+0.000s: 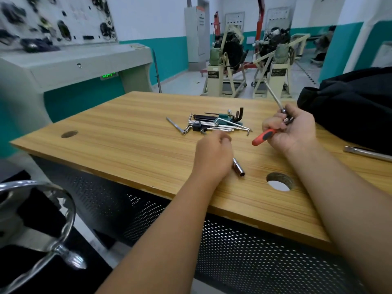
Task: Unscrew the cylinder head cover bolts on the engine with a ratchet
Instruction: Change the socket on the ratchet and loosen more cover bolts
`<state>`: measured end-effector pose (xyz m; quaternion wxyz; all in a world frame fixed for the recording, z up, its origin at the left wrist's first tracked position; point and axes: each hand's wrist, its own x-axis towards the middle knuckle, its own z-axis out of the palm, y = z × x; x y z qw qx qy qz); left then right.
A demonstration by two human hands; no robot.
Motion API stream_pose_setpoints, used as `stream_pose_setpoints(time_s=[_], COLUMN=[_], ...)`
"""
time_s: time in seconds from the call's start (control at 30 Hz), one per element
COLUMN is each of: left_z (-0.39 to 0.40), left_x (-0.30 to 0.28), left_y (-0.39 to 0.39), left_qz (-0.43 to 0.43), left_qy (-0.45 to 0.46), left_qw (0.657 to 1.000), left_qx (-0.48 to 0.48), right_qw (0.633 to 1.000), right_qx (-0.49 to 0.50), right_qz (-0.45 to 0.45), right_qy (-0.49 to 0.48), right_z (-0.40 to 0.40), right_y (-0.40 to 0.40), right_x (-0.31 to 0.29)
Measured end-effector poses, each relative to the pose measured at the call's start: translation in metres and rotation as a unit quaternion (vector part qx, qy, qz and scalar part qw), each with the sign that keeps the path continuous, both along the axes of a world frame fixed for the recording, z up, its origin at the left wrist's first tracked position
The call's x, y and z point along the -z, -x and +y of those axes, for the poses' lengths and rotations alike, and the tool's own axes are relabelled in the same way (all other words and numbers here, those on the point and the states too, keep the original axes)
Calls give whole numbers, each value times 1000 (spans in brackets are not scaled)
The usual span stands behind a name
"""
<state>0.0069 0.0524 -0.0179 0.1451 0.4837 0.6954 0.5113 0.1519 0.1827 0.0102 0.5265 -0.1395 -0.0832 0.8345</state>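
Two bare hands work over the wood-grain bench (131, 132) that fills the middle of the frame. My right hand (293, 129), right of centre, has its grip closed around a ratchet with a red and black handle (264, 136); the handle pokes out lower left of the fist, and a thin silver extension bar (273, 96) rises from the fingers toward the upper left. My left hand (213, 155), at centre, hovers with fingers curled in; the shot is blurred there, so I cannot tell whether its grip holds anything. Just right of that wrist a short silver socket (239, 167) lies on the bench, near a round cable hole (280, 181). Above the left hand sits a heap of silver and black hex keys (214, 123), with one loose silver bar (175, 125) at its left edge. A black jacket (350, 107) lies bundled at the right edge, a silver tube (368, 153) beside it. Far back, upper right of centre, two engines on cream stands (250, 60) wait on the floor, well apart from the bench.
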Motion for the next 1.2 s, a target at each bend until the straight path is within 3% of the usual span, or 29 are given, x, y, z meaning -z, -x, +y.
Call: stream_pose_setpoints(time_s=[0.03, 0.07, 0.13, 0.2, 0.23, 0.3, 0.37, 0.4, 0.47, 0.53, 0.57, 0.77, 0.87, 0.97, 1.2], left_z=[-1, -4, -14, -21, -22, -20, -15, -11, -7, -5, -3, -1, -2, -3, 4], left_x=[-3, -6, -11, -12, -12, -12, -9, -5, 4, 10, 11, 11, 12, 13, 5], left_y=[7, 14, 28, 34, 34, 28, 19, 13, -1, -13, -15, -15, -16, -17, -8], left_qz=[-134, -280, -503, -582, -585, -523, -301, -159, 97, 302, 346, 373, 375, 359, 260], left_qy=[-29, -54, -89, -104, -105, -88, -28, 3, 61, 106, 108, 103, 91, 74, 26], left_qw=[991, 958, 858, 801, 798, 844, 953, 987, 993, 947, 931, 922, 923, 930, 965], left_qx=[0, 8, 57, 94, 99, 79, 33, 16, 23, 34, 39, 27, 17, 11, -8], right_qw=[1000, 1000, 1000, 1000, 1000, 999, 998, 996, 992, 988, 987, 990, 998, 983, 946], right_qx=[0, 0, 2, 1, 0, 1, 14, 22, 40, 72, 84, 0, -19, -36, -41], right_qz=[2, 3, 4, 6, 10, 32, 69, 87, 118, 126, 127, 134, -3, -161, -316], right_qy=[2, 5, 7, 6, 6, 7, -1, -12, -35, -46, -51, -52, -68, -86, -52], right_z=[0, 0, 1, 1, 1, 2, 4, 5, 6, 3, 1, 3, 22, 31, 36], right_y=[0, -1, 0, 0, -1, -5, -12, -17, -30, -47, -53, -80, -113, -136, -121], right_x=[0, 0, 1, 1, 0, -2, -5, -8, -15, -18, -18, -27, -44, -32, -10])
